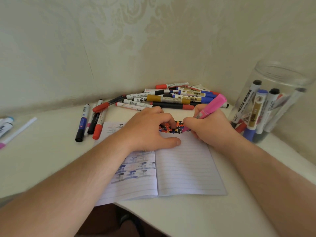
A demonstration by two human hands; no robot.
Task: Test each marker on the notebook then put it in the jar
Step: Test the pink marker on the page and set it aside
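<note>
Mid-test: my right hand (207, 129) has its grip on the pink marker (212, 106), tip on the notebook (186, 168) at frame centre, left hand (150, 129) pressing the page flat; next, I judge, cap it and drop it in the jar (273, 103) at right.

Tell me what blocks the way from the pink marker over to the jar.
Nothing visible does. The right hand grips the pink marker at the notebook; the jar stands just right of it, mouth open, markers inside leaving room. Bare table lies between.
</note>
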